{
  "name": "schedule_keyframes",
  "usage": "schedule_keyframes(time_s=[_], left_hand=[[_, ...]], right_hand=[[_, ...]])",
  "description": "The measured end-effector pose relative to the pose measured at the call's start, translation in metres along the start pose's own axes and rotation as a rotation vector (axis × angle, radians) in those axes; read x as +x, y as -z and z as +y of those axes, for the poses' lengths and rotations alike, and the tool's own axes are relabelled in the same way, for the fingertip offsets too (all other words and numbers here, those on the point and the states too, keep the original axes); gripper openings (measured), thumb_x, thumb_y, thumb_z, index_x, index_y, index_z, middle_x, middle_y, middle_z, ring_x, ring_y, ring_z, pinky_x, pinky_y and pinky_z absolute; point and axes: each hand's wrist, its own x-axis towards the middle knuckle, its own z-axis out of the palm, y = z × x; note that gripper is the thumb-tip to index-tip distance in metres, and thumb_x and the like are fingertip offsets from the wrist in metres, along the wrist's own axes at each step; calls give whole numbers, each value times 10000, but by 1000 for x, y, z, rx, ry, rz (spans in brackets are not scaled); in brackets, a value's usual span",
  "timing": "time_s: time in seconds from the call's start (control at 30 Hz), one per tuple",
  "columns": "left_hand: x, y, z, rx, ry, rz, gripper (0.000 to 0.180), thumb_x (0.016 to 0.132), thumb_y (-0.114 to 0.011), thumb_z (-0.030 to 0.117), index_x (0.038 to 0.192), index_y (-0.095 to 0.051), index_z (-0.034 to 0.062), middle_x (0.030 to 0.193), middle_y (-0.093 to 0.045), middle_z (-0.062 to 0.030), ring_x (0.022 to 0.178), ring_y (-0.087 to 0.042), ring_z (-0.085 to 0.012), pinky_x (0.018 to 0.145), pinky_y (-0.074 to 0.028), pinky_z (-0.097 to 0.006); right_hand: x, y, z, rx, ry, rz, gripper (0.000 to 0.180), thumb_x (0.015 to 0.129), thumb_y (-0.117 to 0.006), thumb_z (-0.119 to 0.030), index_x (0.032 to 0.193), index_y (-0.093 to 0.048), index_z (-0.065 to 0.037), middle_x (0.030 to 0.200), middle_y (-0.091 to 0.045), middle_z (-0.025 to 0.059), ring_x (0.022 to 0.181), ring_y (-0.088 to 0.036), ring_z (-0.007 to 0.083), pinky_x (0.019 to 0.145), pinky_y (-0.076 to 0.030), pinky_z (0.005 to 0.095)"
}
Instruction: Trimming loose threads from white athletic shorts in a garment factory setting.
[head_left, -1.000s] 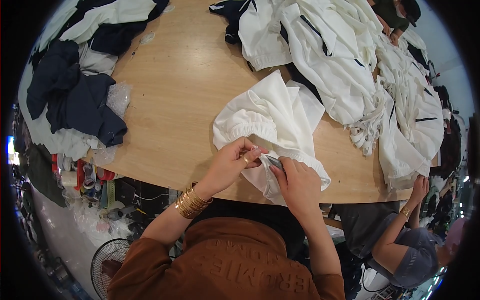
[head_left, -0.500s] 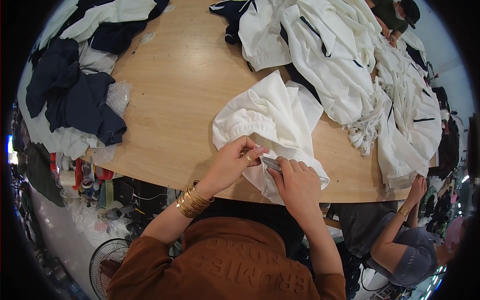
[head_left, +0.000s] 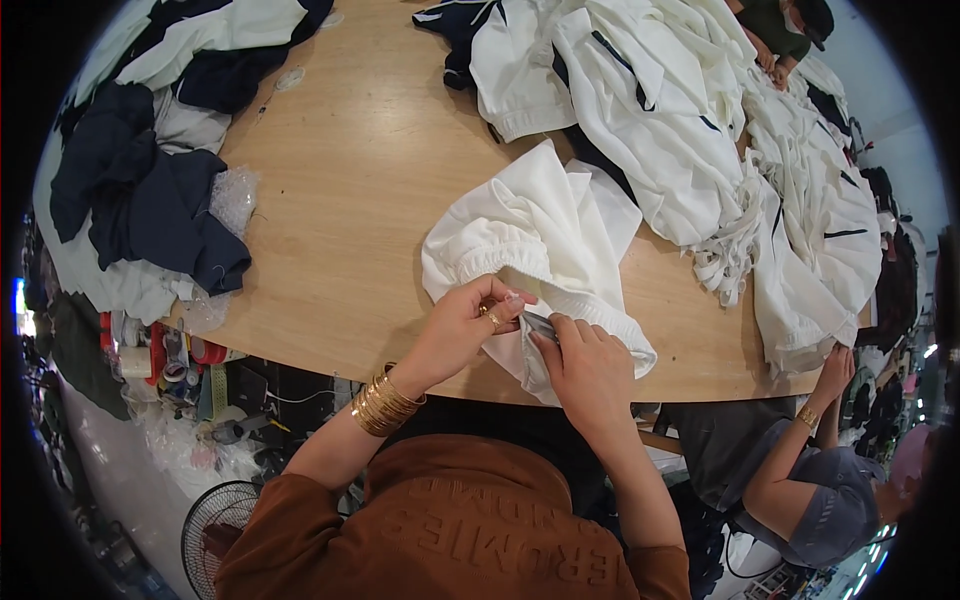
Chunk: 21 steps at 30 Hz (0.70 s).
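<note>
White garment (head_left: 575, 230) seemingly runs lengthwise away, gathers (head_left: 508, 243) nearward.

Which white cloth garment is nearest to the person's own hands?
The white cloth garment with a gathered band, touched by the left hand and right hand; the other white garments lie farther away.

Pale wood table (head_left: 335, 210), grey floor (head_left: 120, 465) (partly cluttered).

"What sits around the stacked gold bangles (head_left: 386, 402)?"

"Up the arm from them, a brown sleeve (head_left: 285, 525) ending near the elbow; toward the fingers, a gold ring (head_left: 493, 319) on the left hand (head_left: 465, 320)."

"And below, rightward of the bangles?"

"A matching brown top (head_left: 440, 470) with raised, same-coloured lettering (head_left: 500, 545)."
</note>
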Motion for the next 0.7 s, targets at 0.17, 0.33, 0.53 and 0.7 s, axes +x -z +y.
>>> schedule_keyframes(time_s=[0.17, 0.33, 0.53, 0.7], left_hand=[[-7, -2, 5, -50, -38, 16, 151, 951, -460, 167, 905, -503, 29, 1130, -590, -108, 952, -581, -127, 822, -509, -279], [-50, 60, 48, 97, 115, 92, 121, 923, -475, 120, 855, -523, 32, 1048, -610, -117, 798, -647, -221, 736, -537, -309], [-70, 136, 46, 1148, -272, 663, 237, 829, -594, 97, 1041, -507, 41, 932, -590, -62, 857, -581, -190, 788, -469, -312], [-36, 58, 34, 706, -244, 415, 500, 792, -644, 98, 1231, -410, 53, 1084, -543, -99, 984, -540, -232, 850, -444, -340]], right_hand=[[2, 0, 4, 62, -8, -31, 224, 845, -593, -230, 973, -605, -47, 731, -592, 91, 652, -574, 216, 577, -431, 336], [-7, 21, 49, 584, -402, 281, 341, 816, -648, -191, 1101, -574, -19, 862, -610, 74, 737, -546, 144, 683, -432, 280], [-52, -23, 181, 248, -681, 192, 372, 815, -621, -157, 1149, -548, -9, 963, -562, 127, 828, -553, 228, 740, -439, 327], [-38, -21, 198, -147, -391, 400, 333, 822, -594, -112, 1139, -552, -18, 1041, -517, 168, 871, -553, 278, 761, -446, 356]])
